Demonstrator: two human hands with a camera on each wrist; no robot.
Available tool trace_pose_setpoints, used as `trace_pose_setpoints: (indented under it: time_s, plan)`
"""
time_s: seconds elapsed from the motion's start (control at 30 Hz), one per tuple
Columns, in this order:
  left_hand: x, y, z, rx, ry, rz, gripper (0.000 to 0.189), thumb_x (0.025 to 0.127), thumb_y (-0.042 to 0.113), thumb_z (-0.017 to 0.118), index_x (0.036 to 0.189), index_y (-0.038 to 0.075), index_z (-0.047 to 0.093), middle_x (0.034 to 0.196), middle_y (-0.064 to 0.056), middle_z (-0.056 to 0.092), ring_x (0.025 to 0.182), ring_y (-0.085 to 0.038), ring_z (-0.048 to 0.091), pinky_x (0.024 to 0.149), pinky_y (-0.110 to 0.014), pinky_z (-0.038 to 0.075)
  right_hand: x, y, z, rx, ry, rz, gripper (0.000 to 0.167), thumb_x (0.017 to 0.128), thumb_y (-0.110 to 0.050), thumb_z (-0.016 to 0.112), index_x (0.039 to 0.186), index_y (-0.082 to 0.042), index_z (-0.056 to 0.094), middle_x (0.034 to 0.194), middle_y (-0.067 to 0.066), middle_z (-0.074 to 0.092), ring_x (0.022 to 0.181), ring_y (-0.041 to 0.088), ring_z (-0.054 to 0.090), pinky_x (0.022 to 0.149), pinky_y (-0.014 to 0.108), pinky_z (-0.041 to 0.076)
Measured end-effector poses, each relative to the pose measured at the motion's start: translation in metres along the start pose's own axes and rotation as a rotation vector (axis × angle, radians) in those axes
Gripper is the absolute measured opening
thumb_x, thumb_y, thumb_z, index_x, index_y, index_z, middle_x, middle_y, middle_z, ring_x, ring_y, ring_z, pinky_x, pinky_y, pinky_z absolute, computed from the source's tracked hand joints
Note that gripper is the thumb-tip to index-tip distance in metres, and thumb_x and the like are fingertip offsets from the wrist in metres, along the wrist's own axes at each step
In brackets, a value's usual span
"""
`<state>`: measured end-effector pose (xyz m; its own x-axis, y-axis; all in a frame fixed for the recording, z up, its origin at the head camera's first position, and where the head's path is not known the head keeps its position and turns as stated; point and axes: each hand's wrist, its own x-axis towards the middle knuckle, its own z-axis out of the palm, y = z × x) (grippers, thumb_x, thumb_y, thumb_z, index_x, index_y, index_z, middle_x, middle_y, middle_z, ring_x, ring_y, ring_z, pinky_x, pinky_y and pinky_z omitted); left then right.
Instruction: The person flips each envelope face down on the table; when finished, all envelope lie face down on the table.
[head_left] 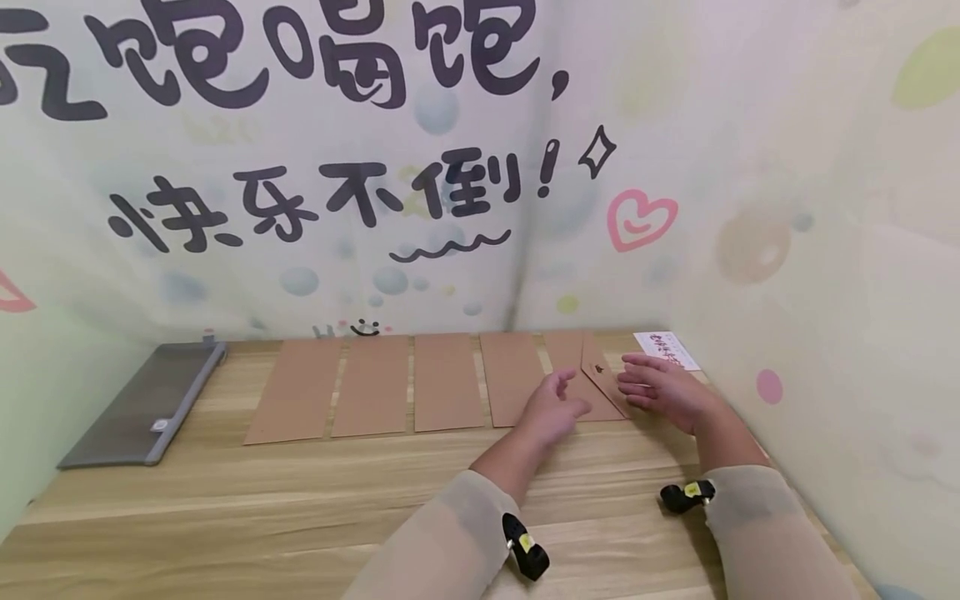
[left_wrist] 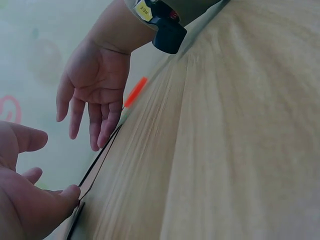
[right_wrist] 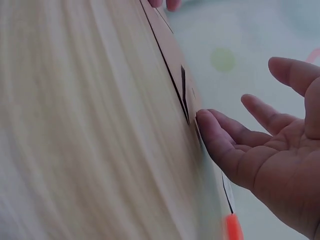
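Note:
Several brown kraft-paper envelopes (head_left: 448, 383) lie side by side in a row on the wooden table. The rightmost envelope (head_left: 564, 350) shows a slanted flap (head_left: 606, 390) along its right side, with a small dark print on it. Over the lower left of that envelope is my left hand (head_left: 549, 412), fingers loosely bent and holding nothing. My right hand (head_left: 666, 393) is at the envelope's right side, fingers extended toward the flap. In the right wrist view, the fingertips (right_wrist: 204, 117) are right at the paper's edge, and the thumb stands apart.
A grey zip folder (head_left: 142, 408) lies at the table's left end. Behind my right hand is a white card (head_left: 678, 354) with red lettering. Printed cloth walls (head_left: 465, 300) rise along the back and right edges. The wrist views show a blurred orange-red strip (left_wrist: 135, 92).

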<state>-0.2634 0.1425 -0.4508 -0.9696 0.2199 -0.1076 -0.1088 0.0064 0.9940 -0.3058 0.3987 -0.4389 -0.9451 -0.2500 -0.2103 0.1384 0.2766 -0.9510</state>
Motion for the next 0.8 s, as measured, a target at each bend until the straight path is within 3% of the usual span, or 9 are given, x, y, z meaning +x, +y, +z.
trace_pose_setpoints:
  time_s: [0.2,0.43,0.63,0.8]
  plan:
    - [0.002,0.001,-0.002,-0.002,-0.029,0.006,0.064,0.093,0.012,0.078,0.153,0.014,0.056,0.163,-0.014,0.052,0.154,-0.038,0.045,0.129,-0.052,0.037,0.001,-0.002,0.003,0.057,0.064,0.006,0.069,0.115,-0.031,0.049,0.166,0.008,0.021,0.159,0.024,0.052,0.122,0.011,0.070,0.103,0.027,0.060]
    - [0.003,0.001,-0.006,-0.008,-0.051,0.002,0.062,0.093,0.010,0.076,0.152,0.011,0.057,0.163,-0.017,0.051,0.154,-0.037,0.045,0.128,-0.052,0.038,0.003,0.001,0.003,0.161,0.112,0.000,0.064,0.114,-0.020,0.052,0.164,0.010,0.026,0.125,-0.006,0.076,0.111,0.002,0.073,0.095,0.019,0.060]
    - [0.001,0.002,-0.005,-0.001,-0.103,0.005,0.063,0.094,0.012,0.075,0.154,0.009,0.055,0.164,-0.019,0.049,0.155,-0.037,0.043,0.128,-0.052,0.039,0.006,0.000,0.006,0.135,0.111,-0.055,0.065,0.111,-0.014,0.056,0.165,0.008,0.026,0.122,-0.017,0.068,0.110,-0.005,0.067,0.094,0.014,0.057]
    - [0.001,0.002,-0.004,0.030,-0.132,0.029,0.062,0.096,0.018,0.076,0.154,0.012,0.055,0.159,-0.020,0.054,0.149,-0.036,0.050,0.125,-0.053,0.043,0.007,-0.008,0.015,0.137,0.072,-0.101,0.068,0.109,-0.013,0.060,0.166,0.006,0.026,0.128,-0.014,0.066,0.114,-0.003,0.067,0.096,0.018,0.058]
